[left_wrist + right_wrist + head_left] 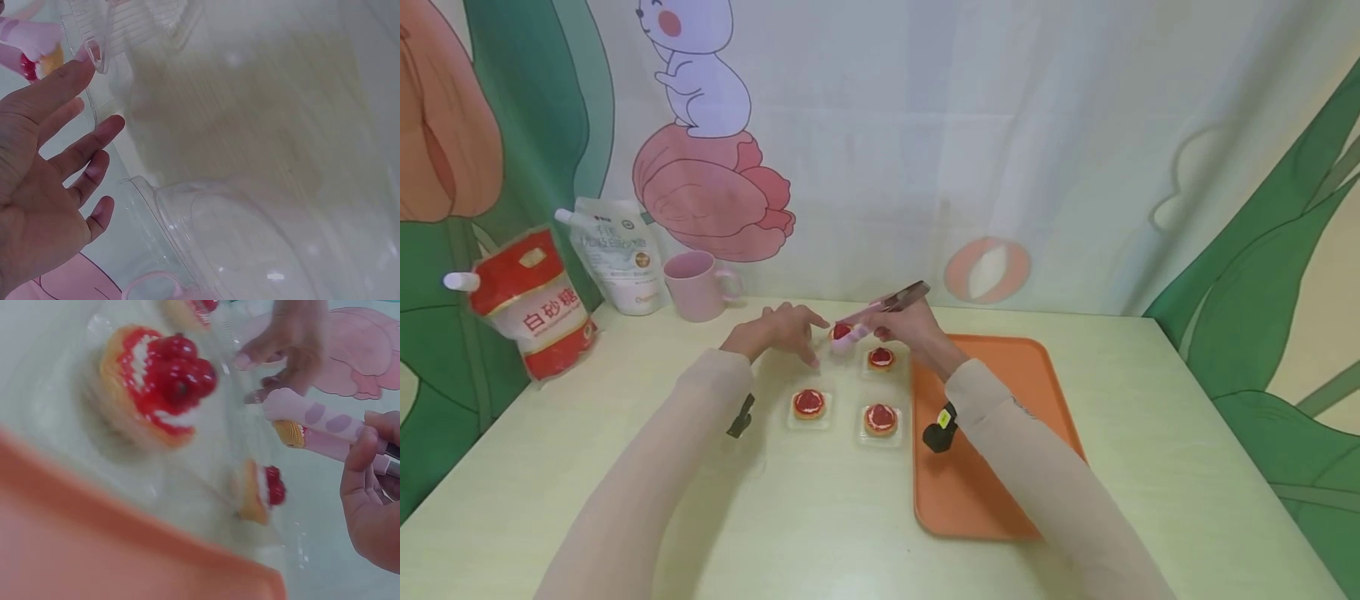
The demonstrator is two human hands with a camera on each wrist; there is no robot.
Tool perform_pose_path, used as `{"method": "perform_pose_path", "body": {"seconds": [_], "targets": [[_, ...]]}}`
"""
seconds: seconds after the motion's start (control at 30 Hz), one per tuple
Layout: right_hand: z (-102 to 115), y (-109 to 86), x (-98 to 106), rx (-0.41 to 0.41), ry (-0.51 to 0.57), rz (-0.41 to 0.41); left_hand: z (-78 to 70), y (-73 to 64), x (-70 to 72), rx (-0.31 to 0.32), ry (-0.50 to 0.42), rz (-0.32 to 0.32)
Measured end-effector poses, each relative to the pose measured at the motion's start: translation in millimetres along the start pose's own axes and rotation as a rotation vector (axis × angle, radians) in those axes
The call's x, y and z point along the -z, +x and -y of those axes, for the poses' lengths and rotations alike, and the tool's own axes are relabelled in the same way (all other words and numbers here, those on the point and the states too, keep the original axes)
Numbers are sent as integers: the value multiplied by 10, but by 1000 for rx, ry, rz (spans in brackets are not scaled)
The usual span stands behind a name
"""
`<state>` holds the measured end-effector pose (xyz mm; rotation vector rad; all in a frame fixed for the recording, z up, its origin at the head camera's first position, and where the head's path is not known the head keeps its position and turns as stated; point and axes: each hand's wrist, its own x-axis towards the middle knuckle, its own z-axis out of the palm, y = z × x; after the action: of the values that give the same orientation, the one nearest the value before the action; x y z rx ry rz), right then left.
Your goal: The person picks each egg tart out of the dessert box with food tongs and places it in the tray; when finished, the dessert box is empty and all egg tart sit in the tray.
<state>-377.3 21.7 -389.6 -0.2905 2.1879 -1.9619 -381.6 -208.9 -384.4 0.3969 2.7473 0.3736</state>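
Note:
My right hand point(912, 323) holds tongs point(914, 293) with pink, paw-patterned ends. Between those ends is a small red-topped tart point(290, 433). Just left of it, my left hand point(784, 327) has its fingers spread apart. Its thumb tip lies right at the edge of a clear plastic container point(128, 28) in the left wrist view. Three more tarts sit on clear plastic bases: one behind point(881, 359), one at front left point(808, 403) and one at front right point(881, 419).
An orange tray point(985, 508) lies right of the tarts, beneath my right forearm. At the back left stand a pink mug point(691, 287), a white spouted pouch point(617, 262) and a red spouted bag point(538, 308). A printed curtain point(1037, 150) hangs behind the table.

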Motion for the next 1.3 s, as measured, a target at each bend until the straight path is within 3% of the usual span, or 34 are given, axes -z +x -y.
{"method": "perform_pose_path", "body": {"seconds": [0.33,0.73,0.93,1.3], "targets": [[112,-328,489,42,-12,-3,50,25,-12,-3,-22,6],[-85,-667,1109,70,-125,-112,47,21,-15,13,-42,8],[-179,-732,1267,46,-146,-140,59,35,-24,13,-41,5],[-301,-724,1382,12,-166,-163,37,17,-12,16,-37,6]]}}
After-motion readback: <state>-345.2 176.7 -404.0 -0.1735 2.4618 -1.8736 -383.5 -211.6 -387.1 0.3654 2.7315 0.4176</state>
